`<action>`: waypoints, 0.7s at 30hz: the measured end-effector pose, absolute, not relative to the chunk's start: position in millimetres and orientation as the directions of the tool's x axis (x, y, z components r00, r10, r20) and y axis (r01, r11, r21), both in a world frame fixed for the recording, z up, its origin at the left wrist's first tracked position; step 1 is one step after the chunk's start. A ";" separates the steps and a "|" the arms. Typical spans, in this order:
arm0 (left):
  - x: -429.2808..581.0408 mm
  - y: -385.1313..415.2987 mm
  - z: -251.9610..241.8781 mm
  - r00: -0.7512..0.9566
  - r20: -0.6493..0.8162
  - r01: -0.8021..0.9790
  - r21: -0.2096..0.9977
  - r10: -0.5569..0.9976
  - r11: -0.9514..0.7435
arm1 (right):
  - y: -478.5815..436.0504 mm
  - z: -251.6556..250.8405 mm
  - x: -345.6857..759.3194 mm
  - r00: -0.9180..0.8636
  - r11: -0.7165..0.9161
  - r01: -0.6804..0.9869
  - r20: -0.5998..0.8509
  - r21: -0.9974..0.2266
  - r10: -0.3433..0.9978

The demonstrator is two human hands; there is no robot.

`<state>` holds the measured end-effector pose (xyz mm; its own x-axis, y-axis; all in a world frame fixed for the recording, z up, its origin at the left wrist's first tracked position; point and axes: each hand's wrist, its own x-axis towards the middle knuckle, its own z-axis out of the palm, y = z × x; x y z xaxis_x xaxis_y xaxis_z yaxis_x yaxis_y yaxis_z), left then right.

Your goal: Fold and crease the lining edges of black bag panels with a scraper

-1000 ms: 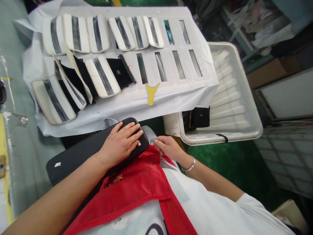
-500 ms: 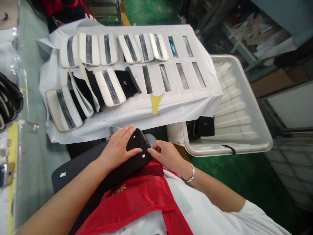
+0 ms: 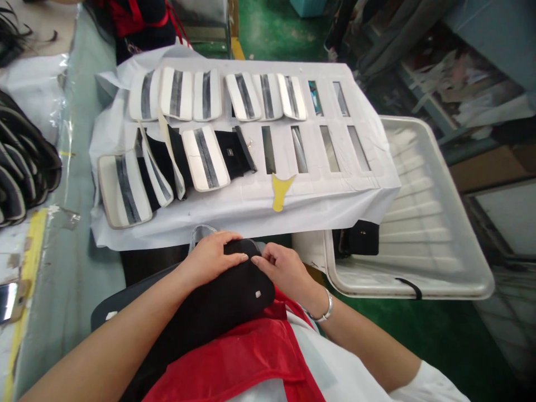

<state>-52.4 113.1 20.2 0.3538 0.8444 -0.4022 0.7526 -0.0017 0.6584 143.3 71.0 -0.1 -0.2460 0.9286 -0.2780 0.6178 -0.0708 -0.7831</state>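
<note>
one black padded piece [image 3: 226, 296] lies across the lap at the lower centre of the frame, against the red apron [image 3: 226, 357], with the left hand [image 3: 209, 259] and the right hand [image 3: 288, 273] at its upper right end. the left hand seems clamped on the upper edge, thumb on the face and fingers over the rim. the right thumb and bent forefinger are drawn near each other at the rounded corner; whether they pinch the edge i cannot tell.

to do this well, the left hand should steady the piece while the right works in small, even pressures round the curve, without creasing the surface or rubbing the small white mark [image 3: 258, 294] on the face. close thumbs help, since the edge between them then has little room to slip.

half a second ago a small shiny stud showed beside the left fingers; now it is out of sight. the right end's face has turned further into view, and the white mark sits lower in the frame. the view itself has shifted too: the yellow cut-out [image 3: 281, 192] and the white tub [image 3: 402, 290] stand lower and further right, and more of the dark stack [image 3: 25, 162] shows at the left edge.
</note>
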 end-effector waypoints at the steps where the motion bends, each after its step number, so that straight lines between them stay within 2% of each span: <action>1: -52.8 114.4 20.1 0.355 -0.414 0.744 0.668 0.838 0.014 | 73.4 -0.6 142.0 -0.247 -0.072 0.617 -0.279 -0.784 0.928; 6: -54.9 118.9 20.3 0.363 -0.436 0.706 0.705 0.824 0.062 | 86.0 -1.9 136.8 -0.262 -0.094 0.619 -0.318 -0.780 0.911; 13: -61.2 122.8 17.6 0.407 -0.453 0.605 0.784 0.793 0.137 | 97.4 -8.7 136.3 -0.290 -0.207 0.583 -0.439 -0.786 0.850; 21: -63.4 121.6 15.0 0.427 -0.393 0.575 0.813 0.814 0.091 | 106.8 -9.5 134.5 -0.324 -0.345 0.474 -0.525 -0.810 0.787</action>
